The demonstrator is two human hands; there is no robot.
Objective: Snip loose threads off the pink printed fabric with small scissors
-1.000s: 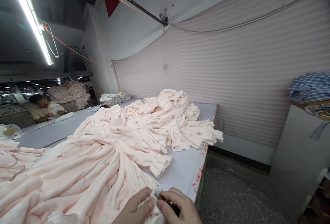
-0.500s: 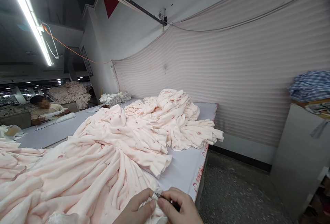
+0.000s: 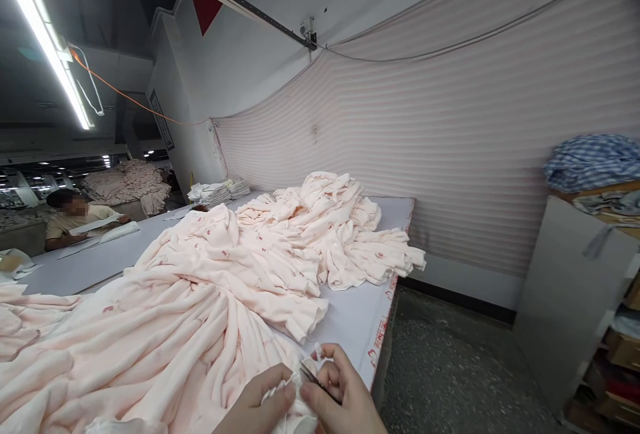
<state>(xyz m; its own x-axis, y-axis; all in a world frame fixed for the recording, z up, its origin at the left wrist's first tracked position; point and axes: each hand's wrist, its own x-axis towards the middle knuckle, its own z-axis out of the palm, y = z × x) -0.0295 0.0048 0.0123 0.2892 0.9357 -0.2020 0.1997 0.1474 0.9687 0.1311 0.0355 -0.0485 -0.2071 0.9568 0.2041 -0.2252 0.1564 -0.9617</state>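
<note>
The left hand [image 3: 260,404] is pinching soft, light pink cloth [image 3: 165,347] at its edge; the right hand [image 3: 340,397] is gripping a small dark tool [image 3: 313,375].

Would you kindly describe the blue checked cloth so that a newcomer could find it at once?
Start at the long white table heaped with pale pink fabric, then look right across the floor to the grey cabinet by the striped wall. The blue checked cloth lies bundled on top of that cabinet. It is the only blue, plaid piece; the heaps on the table are pink.
</note>
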